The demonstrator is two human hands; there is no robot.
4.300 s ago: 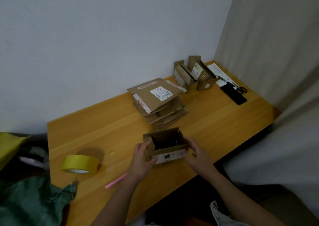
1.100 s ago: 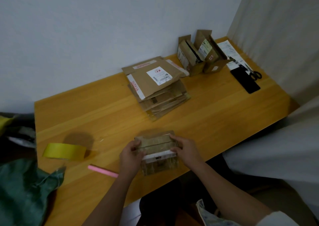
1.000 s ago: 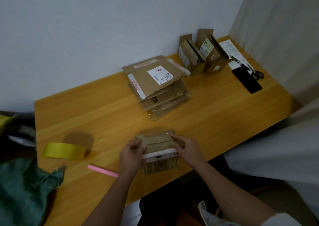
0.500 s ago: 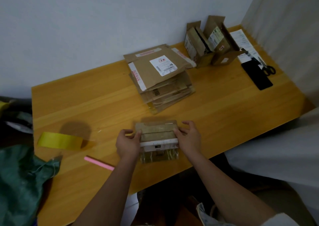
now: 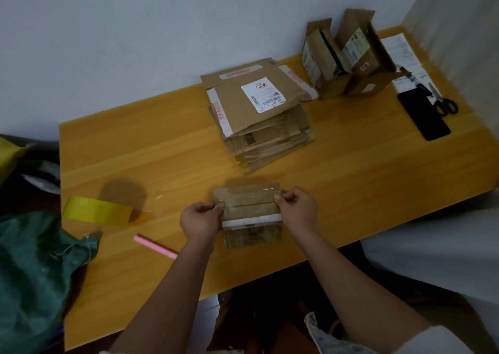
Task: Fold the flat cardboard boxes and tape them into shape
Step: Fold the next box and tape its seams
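Note:
A small brown cardboard box [image 5: 251,213] stands on the wooden table [image 5: 351,180] near its front edge, its top flaps folded down. My left hand [image 5: 201,220] grips its left end and my right hand [image 5: 297,210] pinches its right end. A stack of flat cardboard boxes [image 5: 259,115] lies behind it, a white label on top. A yellow tape roll [image 5: 97,210] lies at the left.
Two opened boxes [image 5: 348,56] stand at the back right by the wall. A black phone [image 5: 424,117], scissors [image 5: 442,102] and a paper sheet [image 5: 402,53] lie at the right. A pink stick [image 5: 156,246] lies left of my arm. A green bag [image 5: 32,267] covers the left corner.
The box was open-topped 4.3 s ago; its flaps are now folded shut. Both hands have slid to the ends of the box top. The camera has tilted down.

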